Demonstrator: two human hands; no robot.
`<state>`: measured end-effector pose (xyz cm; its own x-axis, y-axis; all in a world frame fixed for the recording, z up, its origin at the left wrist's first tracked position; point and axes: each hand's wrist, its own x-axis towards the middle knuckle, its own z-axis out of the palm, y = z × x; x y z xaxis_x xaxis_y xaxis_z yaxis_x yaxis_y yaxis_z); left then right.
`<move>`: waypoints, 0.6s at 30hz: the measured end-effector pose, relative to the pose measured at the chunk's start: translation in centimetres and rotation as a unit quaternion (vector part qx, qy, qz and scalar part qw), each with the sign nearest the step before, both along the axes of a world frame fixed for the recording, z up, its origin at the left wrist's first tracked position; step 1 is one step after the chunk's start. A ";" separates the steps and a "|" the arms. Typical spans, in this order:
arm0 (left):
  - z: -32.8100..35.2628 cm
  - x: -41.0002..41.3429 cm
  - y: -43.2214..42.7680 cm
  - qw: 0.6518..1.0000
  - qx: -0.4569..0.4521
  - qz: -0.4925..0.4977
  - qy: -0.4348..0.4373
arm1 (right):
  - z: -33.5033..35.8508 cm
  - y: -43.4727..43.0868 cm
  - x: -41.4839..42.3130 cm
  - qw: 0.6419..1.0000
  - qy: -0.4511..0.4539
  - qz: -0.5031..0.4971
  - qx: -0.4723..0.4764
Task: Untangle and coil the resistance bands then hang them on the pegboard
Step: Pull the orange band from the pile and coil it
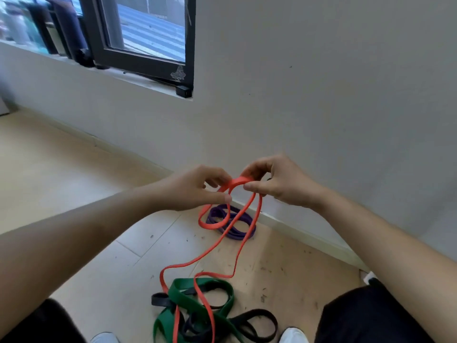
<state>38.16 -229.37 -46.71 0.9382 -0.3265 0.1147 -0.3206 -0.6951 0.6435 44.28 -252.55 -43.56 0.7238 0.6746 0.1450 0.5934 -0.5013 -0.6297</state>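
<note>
My left hand [195,188] and my right hand [279,181] both pinch the top of an orange resistance band [237,181] held up above the floor. A small loop of it hangs below my left hand, and two long strands trail down [210,248] to the floor. There they run into a tangle with a wide green band [210,284] and a black band [257,315] between my feet. A purple band [232,219] lies coiled on the floor near the wall, behind the orange strands. No pegboard is in view.
A grey wall with a skirting board [296,229] runs just past the purple band. A dark-framed window [148,45] sits at the upper left. The wooden floor [284,268] is littered with small debris. My white shoes [293,335] and dark trouser legs frame the tangle.
</note>
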 end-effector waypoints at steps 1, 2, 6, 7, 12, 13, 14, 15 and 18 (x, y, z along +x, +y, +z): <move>-0.2 0.0 -0.3 1.000 0.011 -0.001 -0.020 | 0.0 0.1 -0.1 1.000 0.000 0.005 0.002; -0.3 0.1 -0.5 0.999 0.014 0.003 -0.041 | 0.1 0.1 -0.3 1.000 0.000 0.010 0.001; -0.2 0.1 -0.7 0.997 -0.013 -0.006 -0.075 | 0.1 0.3 -0.6 1.000 0.004 0.022 -0.003; -0.1 0.1 -0.7 0.997 -0.012 -0.012 -0.070 | 0.1 0.3 -0.7 1.000 0.009 0.022 0.002; -0.4 0.1 -0.6 0.998 0.002 -0.025 -0.051 | -0.1 0.4 -0.8 0.997 0.067 0.035 0.020; -0.3 0.0 -0.5 0.999 -0.010 -0.026 -0.045 | -0.2 0.4 -0.8 0.996 0.083 0.037 0.024; -0.2 0.0 -0.4 0.999 -0.024 -0.028 -0.039 | -0.3 0.4 -0.8 0.994 0.094 0.040 0.029; -0.1 -0.1 -0.4 0.998 -0.037 -0.030 -0.035 | -0.4 0.4 -0.8 0.993 0.102 0.043 0.034; 0.6 -0.2 -0.2 0.996 -0.074 -0.029 -0.047 | -0.7 0.7 -0.8 0.991 0.111 0.047 0.053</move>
